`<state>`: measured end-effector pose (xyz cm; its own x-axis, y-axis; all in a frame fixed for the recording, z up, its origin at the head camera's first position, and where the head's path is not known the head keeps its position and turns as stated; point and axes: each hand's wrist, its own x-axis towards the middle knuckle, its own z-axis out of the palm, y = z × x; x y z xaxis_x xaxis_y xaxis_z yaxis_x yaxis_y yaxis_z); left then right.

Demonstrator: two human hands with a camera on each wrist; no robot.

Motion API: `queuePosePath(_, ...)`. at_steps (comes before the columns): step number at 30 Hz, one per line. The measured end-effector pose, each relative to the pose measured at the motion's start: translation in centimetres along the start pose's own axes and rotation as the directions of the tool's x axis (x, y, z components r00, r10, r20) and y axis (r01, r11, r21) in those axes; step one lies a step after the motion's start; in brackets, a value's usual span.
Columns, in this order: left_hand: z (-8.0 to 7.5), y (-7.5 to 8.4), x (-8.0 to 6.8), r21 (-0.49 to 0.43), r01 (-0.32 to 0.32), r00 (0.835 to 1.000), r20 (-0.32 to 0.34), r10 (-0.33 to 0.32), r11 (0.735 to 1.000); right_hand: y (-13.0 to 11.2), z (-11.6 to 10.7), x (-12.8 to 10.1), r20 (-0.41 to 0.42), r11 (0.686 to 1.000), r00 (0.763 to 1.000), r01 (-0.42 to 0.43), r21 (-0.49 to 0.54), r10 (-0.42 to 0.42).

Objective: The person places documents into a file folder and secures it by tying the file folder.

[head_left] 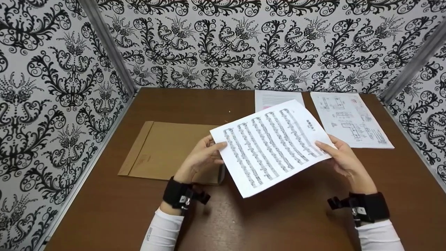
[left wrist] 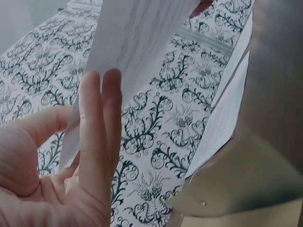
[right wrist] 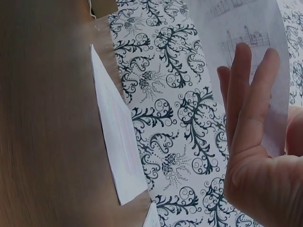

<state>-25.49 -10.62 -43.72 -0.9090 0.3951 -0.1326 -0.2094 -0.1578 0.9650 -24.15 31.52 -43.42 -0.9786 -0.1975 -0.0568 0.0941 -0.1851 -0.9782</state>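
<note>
right now i have the sheet of music (head_left: 270, 144) lifted clear of the tabletop (head_left: 278, 216), tilted, with one edge in each of my hands. my left hand (head_left: 200, 158) pinches the left edge, thumb on top and fingers (left wrist: 97, 137) flat beneath; my right hand (head_left: 343, 158) pinches the right edge the same way, fingers (right wrist: 246, 94) straight behind the paper. neither hand is closed hard, just a light pinch on the sheet

to handle it well i judge the grip should stay near the edges and even on both sides, so the page stays flat and doesn't buckle in the middle. the brown envelope (head_left: 163, 148) lies just left of my left hand, partly under it, and two more printed pages, the diagram sheet (head_left: 350, 118) and the pink-lined sheet (head_left: 275, 97), lie beyond on the tabletop. i'd keep the sheet low and level as it travels, so a corner can't catch the envelope or drag the other pages
</note>
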Motion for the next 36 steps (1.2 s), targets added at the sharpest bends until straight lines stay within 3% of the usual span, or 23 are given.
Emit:
queuePosePath(9, 1.7, -0.9, 0.0, 0.020, -0.071, 0.997, -0.003, 0.072, 0.997, 0.1, 1.3, 0.2, -0.084, 1.000, 0.996, 0.015, 0.025, -0.013)
queuePosePath(16, 2.6, -1.7, 0.4, 0.025, -0.107, 0.994, -0.012, 0.108, 0.994, -0.3, 1.5, -0.1, -0.131, 0.979, 0.991, -0.045, -0.200, 0.019)
queuePosePath(20, 2.9, -2.1, 0.6, 0.019, -0.134, 0.990, -0.031, 0.135, 0.991, -0.2, 1.8, 0.0, -0.139, 0.982, 0.990, -0.039, -0.182, 0.014)
queuePosePath(25, 2.9, -2.2, 0.7, 0.049, -0.147, 0.983, -0.103, 0.151, 0.988, -0.1, 2.2, 0.0, -0.116, 0.985, 0.993, -0.023, -0.169, 0.003)
queuePosePath(30, 2.5, -2.1, 0.8, 0.124, -0.114, 0.977, -0.164, 0.134, 0.986, -0.2, 2.3, -0.1, -0.060, 0.977, 0.998, -0.047, -0.209, 0.036)
queuePosePath(36, 2.0, -1.8, 0.6, 0.216, -0.076, 0.971, -0.205, 0.121, 0.974, -0.1, 2.4, -0.2, 0.012, 0.987, 1.000, -0.019, -0.157, 0.021)
